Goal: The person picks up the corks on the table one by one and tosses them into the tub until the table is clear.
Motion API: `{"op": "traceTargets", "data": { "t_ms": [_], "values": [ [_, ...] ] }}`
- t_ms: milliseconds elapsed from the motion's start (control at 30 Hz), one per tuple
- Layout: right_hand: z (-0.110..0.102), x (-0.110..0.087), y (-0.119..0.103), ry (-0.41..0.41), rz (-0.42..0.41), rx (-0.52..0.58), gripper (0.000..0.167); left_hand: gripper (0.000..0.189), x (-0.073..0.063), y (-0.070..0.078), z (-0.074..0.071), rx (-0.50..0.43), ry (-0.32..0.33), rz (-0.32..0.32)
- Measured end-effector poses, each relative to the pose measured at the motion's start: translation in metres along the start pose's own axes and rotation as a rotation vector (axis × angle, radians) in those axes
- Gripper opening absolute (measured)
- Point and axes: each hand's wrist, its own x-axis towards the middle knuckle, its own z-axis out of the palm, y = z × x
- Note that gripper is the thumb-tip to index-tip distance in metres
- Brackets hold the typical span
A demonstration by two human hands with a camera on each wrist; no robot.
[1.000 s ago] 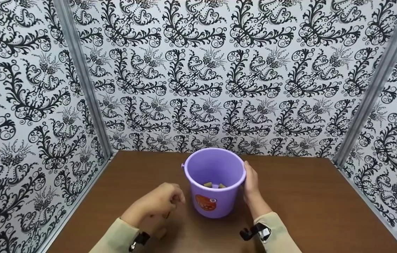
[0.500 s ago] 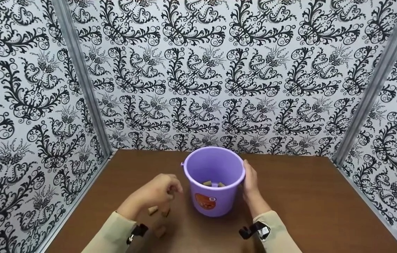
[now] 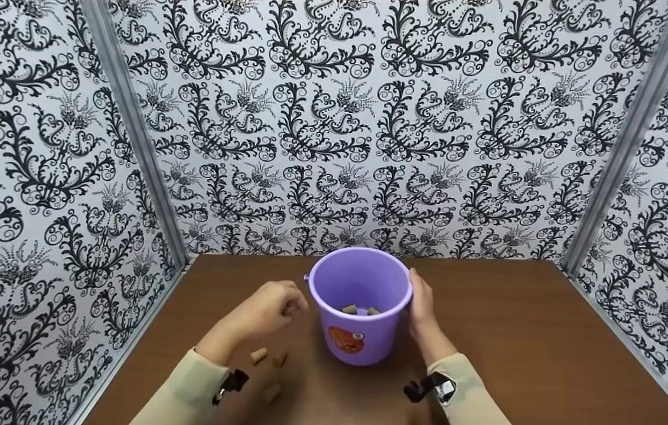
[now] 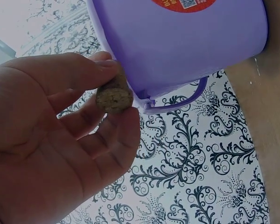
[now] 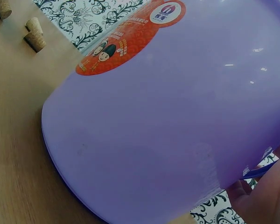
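Observation:
A purple bucket with an orange label stands upright on the table, a few corks visible inside. My left hand is left of the bucket, just below rim height. Between thumb and fingertips it pinches a cork, seen in the left wrist view but hidden in the head view. The bucket's right side is gripped near the rim by my right hand; its thumb is hidden. Below the left hand, loose corks lie on the wood, one of them blurred.
The brown wooden table is enclosed by walls with a black-and-white scroll pattern. A thin purple handle hangs at the bucket's side. Each wrist carries a strapped camera mount.
My left hand has risen and moved slightly away from me, so the loose corks beneath it show more fully. The bucket and my right hand stay nearly where they were.

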Motion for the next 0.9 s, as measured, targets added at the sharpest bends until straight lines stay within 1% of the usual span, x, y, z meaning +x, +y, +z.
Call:
{"op": "traceTargets", "data": {
  "t_ms": [33,133,267,467,567,633,800,900],
  "values": [
    [0.0,0.0,0.001,0.005,0.001,0.005,0.052,0.039,0.001,0.001,0.0,0.007,0.017,0.011],
    [-0.001,0.0,0.001,0.016,0.003,0.014,0.052,0.037,0.006,0.005,0.0,0.014,0.052,0.006],
    [-0.001,0.002,0.001,0.028,-0.014,-0.001,0.051,0.033,0.017,0.013,-0.002,0.022,0.075,0.006],
    [-0.002,0.003,0.002,0.025,-0.019,-0.005,0.051,0.029,0.031,0.026,-0.002,0.004,0.066,0.0],
    [-0.002,0.003,0.001,0.029,-0.012,-0.001,0.051,0.025,0.036,0.03,0.0,0.003,0.055,0.006],
    [-0.002,0.002,0.001,0.028,-0.006,0.0,0.051,0.026,0.039,0.033,0.002,0.003,0.051,0.009],
    [-0.001,0.002,0.001,0.023,0.002,0.01,0.051,0.03,0.046,0.037,0.006,0.02,0.042,0.04],
    [0.0,0.001,0.0,0.013,-0.004,0.009,0.05,0.029,0.051,0.038,0.008,0.03,0.034,0.061]
  ]
}}
